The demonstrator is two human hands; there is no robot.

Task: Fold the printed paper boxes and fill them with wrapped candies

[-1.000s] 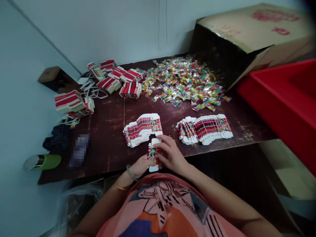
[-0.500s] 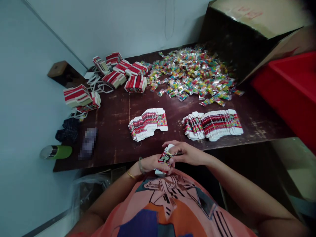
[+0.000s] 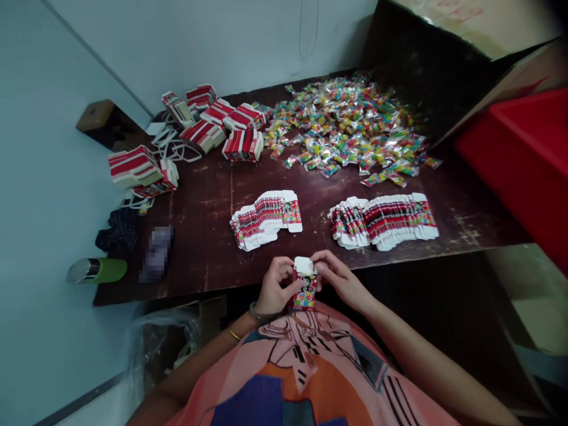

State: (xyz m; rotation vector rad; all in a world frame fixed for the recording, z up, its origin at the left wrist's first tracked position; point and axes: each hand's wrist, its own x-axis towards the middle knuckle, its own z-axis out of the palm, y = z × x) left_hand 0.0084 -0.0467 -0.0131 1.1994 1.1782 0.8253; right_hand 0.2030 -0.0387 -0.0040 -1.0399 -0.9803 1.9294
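Close to my body, at the table's front edge, a small red printed carton [image 3: 305, 293] stands upright with its white top flap raised. My left hand [image 3: 276, 288] grips its left side, thumb across the printed front. On the other side, the fingers of my right hand [image 3: 336, 278] pinch the carton's upper right corner by the flap. Beyond my hands lies a fanned row of flat cartons [image 3: 266, 218]. A second, longer fanned row of flat cartons [image 3: 390, 219] lies to the right.
Wrapped colourful candies [image 3: 350, 130] form a wide heap at the back. Bundled cartons [image 3: 243, 145] and white straps [image 3: 177, 148] lie at back left. A green bottle [image 3: 109, 270] and dark cloth [image 3: 119, 231] are at left. A red bin [image 3: 515, 154] and cardboard box [image 3: 483, 23] stand right.
The carton has turned from tilted to upright, with its top flap facing away from me. My hands have moved apart to its two sides. The view has shifted slightly.
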